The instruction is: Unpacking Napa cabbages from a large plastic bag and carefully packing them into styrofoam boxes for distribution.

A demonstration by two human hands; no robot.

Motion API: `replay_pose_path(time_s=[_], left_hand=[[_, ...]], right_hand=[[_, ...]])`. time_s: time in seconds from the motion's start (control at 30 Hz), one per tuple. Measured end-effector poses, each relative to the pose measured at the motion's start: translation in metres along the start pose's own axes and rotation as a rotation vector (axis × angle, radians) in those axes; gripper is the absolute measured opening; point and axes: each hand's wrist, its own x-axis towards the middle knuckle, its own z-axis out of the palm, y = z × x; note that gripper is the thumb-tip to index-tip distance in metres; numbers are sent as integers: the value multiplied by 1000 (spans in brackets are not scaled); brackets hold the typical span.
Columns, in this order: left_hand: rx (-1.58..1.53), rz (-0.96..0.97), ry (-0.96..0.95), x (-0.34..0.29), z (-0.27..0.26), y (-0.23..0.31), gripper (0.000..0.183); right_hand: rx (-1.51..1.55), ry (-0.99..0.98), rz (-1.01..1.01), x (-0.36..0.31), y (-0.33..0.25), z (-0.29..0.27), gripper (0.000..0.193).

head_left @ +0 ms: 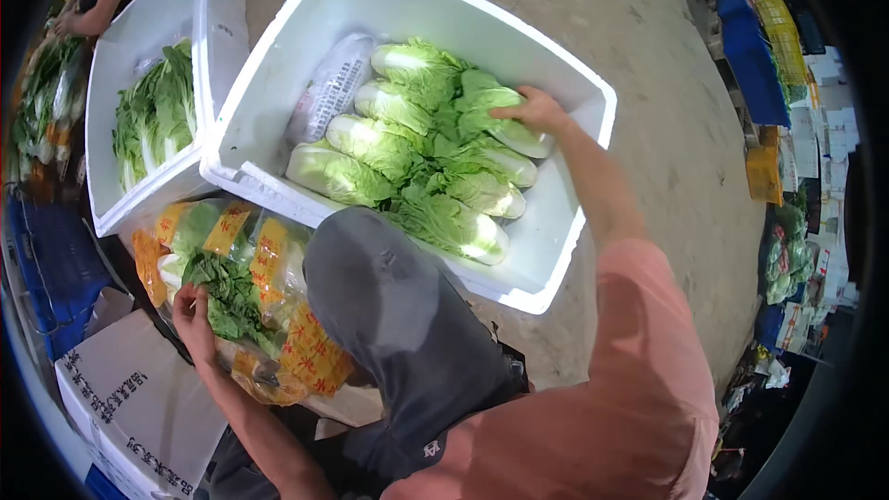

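1. The napa cabbage (505,120) under the right hand (535,109) lies in the white foam box (565,250), at its far right side. Its long axis runs left to right, with the pale stem end to the right.
2. The right hand rests on top of it with fingers spread, seemingly pressing it into the row.
3. The other cabbages (398,153) lie parallel, packed tight to fill the space.
4. The left hand (192,315), near left, grips bagged greens (241,287).
5. A second foam box (139,28) stands far left.

Free room: box (278,65) right end and far strip, bare white floor. Obstacles: cabbages (417,148) filling the middle; bag (329,88) at left wall; knee (389,296) over near rim.
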Motion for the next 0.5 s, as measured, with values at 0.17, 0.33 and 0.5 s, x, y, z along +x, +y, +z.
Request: replay_pose_path(time_s=[0.17,0.33,0.5], left_hand=[[-19,-93,63,-5,-15,-18,31],[-17,-110,2,3,4,-34,28],[-126,-131,38,-4,-2,-23,26]], right_hand=[[-19,-261,-7,5,-29,-8,71],[-80,-223,82,8,-36,10,97],[-231,44,-96,-11,-30,22,133]])
